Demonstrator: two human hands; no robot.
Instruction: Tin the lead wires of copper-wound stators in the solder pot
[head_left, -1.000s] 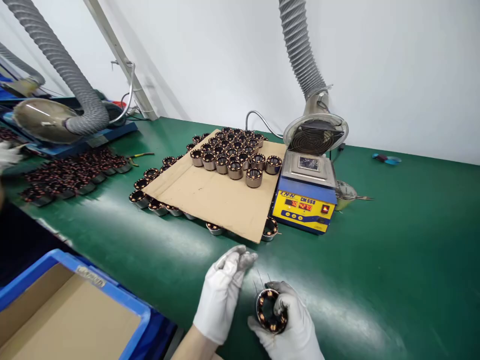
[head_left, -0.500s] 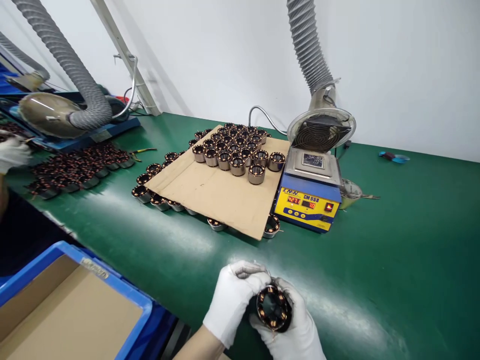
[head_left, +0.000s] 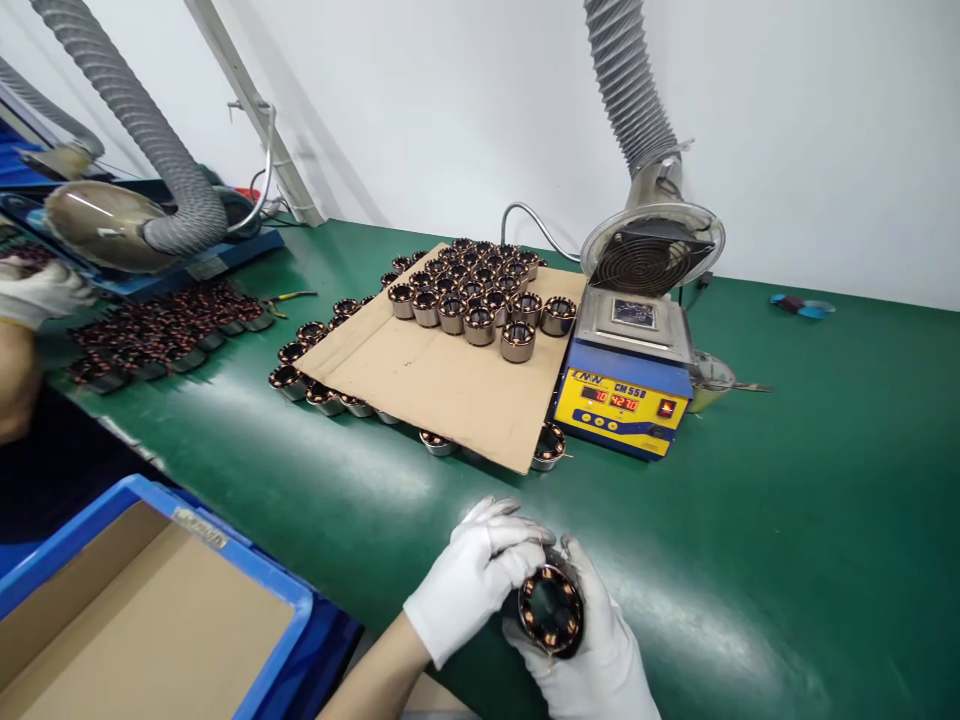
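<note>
A motor stator (head_left: pixel 576 612), a dark ring with copper windings inside, is held above the green table near its front edge. My right hand (head_left: pixel 600 650), in a white glove, wraps round its right side and underside. My left hand (head_left: pixel 480 570), also gloved, has its fingers closed at the stator's upper left rim. A thin wire end seems to show by those fingertips, but I cannot tell whether it is pinched. Another short copper wire sticks out at the bottom of the ring.
Similar stators (head_left: pixel 478 325) stand on a cardboard sheet (head_left: pixel 420 385), with more beneath it. Right of it is a solder pot (head_left: pixel 622 400) under a fume hood (head_left: pixel 652 250). A blue crate (head_left: pixel 300 610) is at front left. A co-worker's gloved hand (head_left: pixel 45 290) is near wired parts (head_left: pixel 172 330).
My left hand has shifted slightly over the stator's upper rim, its fingers more stretched across. The right hand keeps its hold. The co-worker's hand has moved right, and the view has turned slightly.
</note>
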